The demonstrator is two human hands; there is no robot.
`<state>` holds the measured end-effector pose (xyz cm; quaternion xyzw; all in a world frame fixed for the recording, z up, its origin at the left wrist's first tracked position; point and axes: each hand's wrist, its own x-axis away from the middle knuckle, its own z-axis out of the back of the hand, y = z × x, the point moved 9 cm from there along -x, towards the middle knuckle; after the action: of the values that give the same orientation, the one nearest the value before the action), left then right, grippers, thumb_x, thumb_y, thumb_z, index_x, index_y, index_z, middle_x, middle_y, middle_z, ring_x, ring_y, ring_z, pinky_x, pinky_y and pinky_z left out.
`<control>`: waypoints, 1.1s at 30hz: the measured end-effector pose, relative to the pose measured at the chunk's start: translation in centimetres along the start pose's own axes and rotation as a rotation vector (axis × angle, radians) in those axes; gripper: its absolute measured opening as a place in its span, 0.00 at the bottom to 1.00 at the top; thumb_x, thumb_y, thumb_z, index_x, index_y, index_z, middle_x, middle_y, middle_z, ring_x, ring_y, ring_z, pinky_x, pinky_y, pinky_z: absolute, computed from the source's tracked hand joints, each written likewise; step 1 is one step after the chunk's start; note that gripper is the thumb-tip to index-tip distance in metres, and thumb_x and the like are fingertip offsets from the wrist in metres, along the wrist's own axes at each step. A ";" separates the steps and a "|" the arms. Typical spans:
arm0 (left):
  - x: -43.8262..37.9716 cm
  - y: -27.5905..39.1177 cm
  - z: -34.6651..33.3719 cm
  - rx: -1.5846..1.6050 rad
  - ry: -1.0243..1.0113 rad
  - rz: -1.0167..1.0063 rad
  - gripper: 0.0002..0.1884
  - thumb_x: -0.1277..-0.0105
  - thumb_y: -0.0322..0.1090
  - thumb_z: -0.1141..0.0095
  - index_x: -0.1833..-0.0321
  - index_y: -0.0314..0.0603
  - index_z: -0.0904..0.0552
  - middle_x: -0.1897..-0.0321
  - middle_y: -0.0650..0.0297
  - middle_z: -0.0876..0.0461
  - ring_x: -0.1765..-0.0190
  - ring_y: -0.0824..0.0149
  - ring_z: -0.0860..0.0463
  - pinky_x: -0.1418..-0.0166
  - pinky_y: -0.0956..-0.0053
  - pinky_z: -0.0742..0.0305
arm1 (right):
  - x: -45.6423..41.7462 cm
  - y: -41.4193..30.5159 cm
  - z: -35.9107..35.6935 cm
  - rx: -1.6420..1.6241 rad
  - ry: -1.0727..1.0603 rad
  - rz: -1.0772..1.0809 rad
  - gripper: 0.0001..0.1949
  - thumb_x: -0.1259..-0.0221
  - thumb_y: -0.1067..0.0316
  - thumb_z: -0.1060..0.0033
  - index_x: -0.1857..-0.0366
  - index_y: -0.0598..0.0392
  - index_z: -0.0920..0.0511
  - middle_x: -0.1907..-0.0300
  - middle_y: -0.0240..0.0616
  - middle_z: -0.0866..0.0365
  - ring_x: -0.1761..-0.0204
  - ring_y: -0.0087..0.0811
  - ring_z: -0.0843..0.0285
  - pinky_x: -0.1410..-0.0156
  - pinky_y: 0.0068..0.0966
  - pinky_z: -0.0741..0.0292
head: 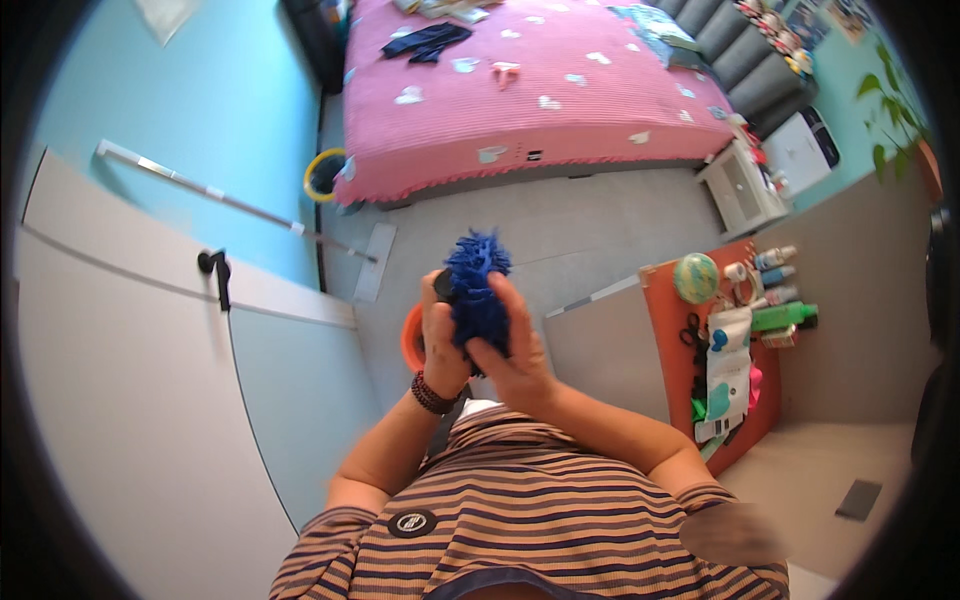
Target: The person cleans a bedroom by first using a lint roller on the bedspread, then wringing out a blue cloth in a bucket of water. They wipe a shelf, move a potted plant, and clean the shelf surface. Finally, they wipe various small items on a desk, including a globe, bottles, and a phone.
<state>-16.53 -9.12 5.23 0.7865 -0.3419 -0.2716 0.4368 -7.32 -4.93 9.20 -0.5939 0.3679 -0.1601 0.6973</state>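
A shaggy blue duster or mop head [480, 300] is held up in front of my chest between both hands. My left hand [444, 341] grips it from the left side, with a beaded bracelet [431, 395] on that wrist. Beside my left fingers shows a dark round part [444, 285]; whether it belongs to the blue head I cannot tell. From the right, my right hand [521, 360] presses its fingers against the strands. Partly hidden behind my left hand is an orange bucket or bin [411, 337] on the floor.
A flat mop [375, 262] leans along the left wall by a door with a black handle [217, 274]. Ahead stands a bed with a pink cover [540, 112]; a yellow-rimmed bin [315, 184] is near its corner. On the right, an orange-brown shelf top [667, 337] carries bottles, scissors and packets.
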 end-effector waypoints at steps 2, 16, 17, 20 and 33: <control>-1.2 2.0 -2.7 0.132 -0.058 -0.036 0.19 0.33 0.49 0.64 0.49 0.41 0.35 0.58 0.63 0.30 0.54 0.72 0.28 0.50 0.76 0.30 | 0.6 -0.7 0.7 0.203 0.135 0.192 0.30 0.48 0.77 0.43 0.38 0.58 0.39 0.41 0.49 0.34 0.36 0.46 0.40 0.31 0.37 0.45; 2.8 1.0 -9.1 -0.721 -0.737 -0.494 0.18 0.47 0.35 0.44 0.54 0.35 0.26 0.69 0.51 0.21 0.69 0.49 0.20 0.65 0.64 0.25 | -0.7 -7.2 5.4 0.638 0.009 0.202 0.14 0.49 0.74 0.38 0.56 0.56 0.25 0.60 0.39 0.21 0.57 0.32 0.25 0.50 0.27 0.29; 3.1 -0.1 -8.4 -0.717 -0.768 -0.486 0.19 0.47 0.36 0.43 0.54 0.34 0.26 0.70 0.51 0.21 0.70 0.48 0.21 0.66 0.64 0.25 | -0.6 -5.2 6.3 0.468 0.058 0.027 0.13 0.47 0.73 0.40 0.56 0.57 0.25 0.61 0.37 0.22 0.58 0.29 0.25 0.51 0.26 0.29; 3.9 -0.6 -8.0 -0.686 -0.765 -0.378 0.19 0.42 0.40 0.46 0.55 0.31 0.29 0.74 0.51 0.23 0.74 0.53 0.22 0.69 0.66 0.26 | 1.4 0.8 8.1 0.136 0.156 -0.380 0.09 0.37 0.69 0.47 0.55 0.59 0.27 0.66 0.30 0.24 0.62 0.17 0.29 0.55 0.18 0.29; 2.5 -1.4 -12.2 -0.166 -0.455 -0.236 0.27 0.34 0.42 0.56 0.38 0.29 0.42 0.59 0.60 0.29 0.59 0.70 0.30 0.52 0.76 0.32 | 8.4 2.1 11.5 -0.163 0.428 -0.251 0.25 0.33 0.63 0.51 0.35 0.53 0.44 0.42 0.37 0.35 0.42 0.28 0.36 0.36 0.25 0.37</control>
<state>-5.67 -4.42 9.39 0.7009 -0.3140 -0.5176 0.3770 6.04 -1.81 4.75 -0.6416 0.4423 -0.3372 0.5282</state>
